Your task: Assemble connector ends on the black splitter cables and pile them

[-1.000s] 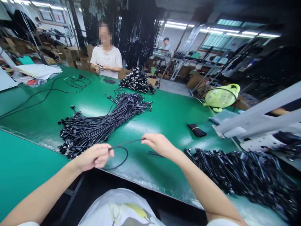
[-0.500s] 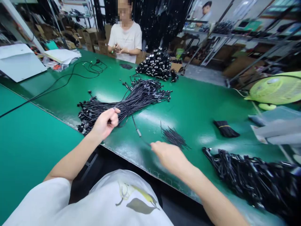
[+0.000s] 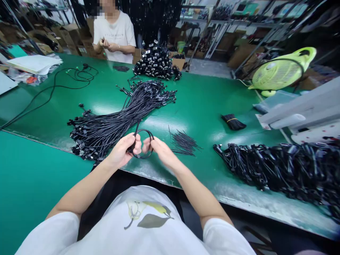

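Observation:
A black cable (image 3: 143, 130) is bent into a round loop between my hands, above the table's near edge. My left hand (image 3: 126, 148) is closed on the loop's left side, and my right hand (image 3: 158, 148) pinches its right side. One dark end of the cable sticks up above the loop. Just behind my hands lies a large bundle of straight black cables (image 3: 114, 118), their connectors fanned out at both ends. To the right of my right hand is a loose pile of thin black ties (image 3: 185, 142).
Coiled black cables (image 3: 268, 166) lie in a row at the right. A banded tie bundle (image 3: 233, 122) and a yellow-green fan (image 3: 278, 72) are behind them. Across the green table (image 3: 196, 102), a person (image 3: 114, 33) stands near a heap of cables (image 3: 154, 62).
My hands have come together, and the cable that was stretched between them is now coiled into a loop. My view has swung to the right.

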Demonstrator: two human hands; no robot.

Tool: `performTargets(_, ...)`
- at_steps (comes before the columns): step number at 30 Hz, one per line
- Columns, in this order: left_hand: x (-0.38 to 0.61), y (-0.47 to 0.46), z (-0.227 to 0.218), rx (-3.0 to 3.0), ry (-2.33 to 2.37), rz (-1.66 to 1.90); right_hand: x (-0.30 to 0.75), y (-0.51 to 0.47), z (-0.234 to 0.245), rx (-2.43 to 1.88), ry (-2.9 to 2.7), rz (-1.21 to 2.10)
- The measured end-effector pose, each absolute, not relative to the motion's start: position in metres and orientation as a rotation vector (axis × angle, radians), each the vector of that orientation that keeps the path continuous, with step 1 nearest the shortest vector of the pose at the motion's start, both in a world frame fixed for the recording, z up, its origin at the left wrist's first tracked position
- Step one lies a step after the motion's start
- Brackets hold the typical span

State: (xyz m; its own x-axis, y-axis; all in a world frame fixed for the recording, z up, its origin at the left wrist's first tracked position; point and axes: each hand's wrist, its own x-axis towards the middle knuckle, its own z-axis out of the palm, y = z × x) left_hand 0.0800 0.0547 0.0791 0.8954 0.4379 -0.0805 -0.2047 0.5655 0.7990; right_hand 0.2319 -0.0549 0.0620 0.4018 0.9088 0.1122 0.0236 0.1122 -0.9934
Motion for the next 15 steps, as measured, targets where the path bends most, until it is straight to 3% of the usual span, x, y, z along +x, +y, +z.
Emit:
performTargets(7, 0.082, 0.027, 0.052, 0.849, 0.398, 0.291, 0.200, -0.054, 0.055, -1.053, -0.463, 0.832)
performTargets(10, 0.079, 0.029, 0.052, 0.958, 0.429, 0.396, 0.198, -0.057, 0.057, -0.956, -0.448, 0.993)
performTargets(15, 0.071, 0.032, 0.041, 1.197, 0.351, 0.135, 0.202, -0.061, 0.050, -0.822, -0.618, 1.381)
